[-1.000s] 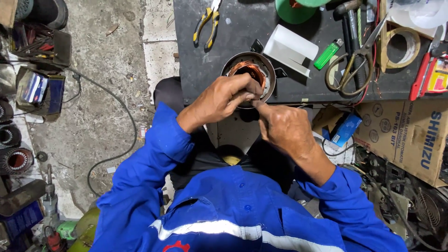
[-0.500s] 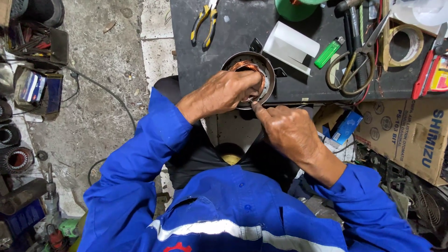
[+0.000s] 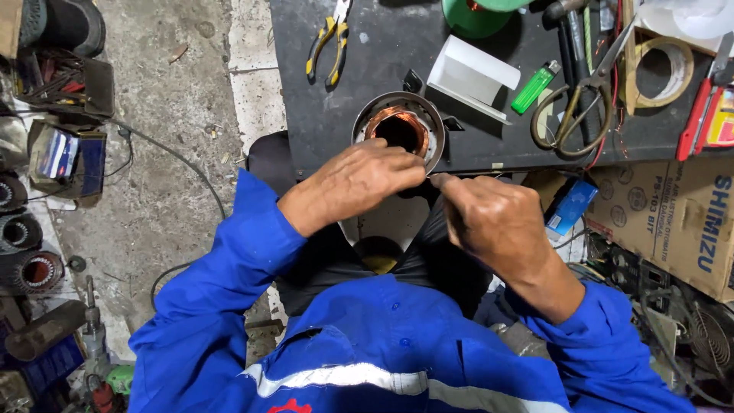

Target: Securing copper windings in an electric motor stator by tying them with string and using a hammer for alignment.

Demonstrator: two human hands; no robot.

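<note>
Both the left hand [image 3: 359, 180] and the right hand [image 3: 489, 218] are bare, each emerging from the long sleeve of a bright blue work jacket [image 3: 382, 344] with a silver-grey reflective band across it and a small red emblem below.

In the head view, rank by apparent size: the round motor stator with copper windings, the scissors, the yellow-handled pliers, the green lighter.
1. Scissors and motor stator: look alike, no clear order.
2. Yellow-handled pliers, partly cut off at the top edge.
3. Green lighter, clearly smallest.
</note>
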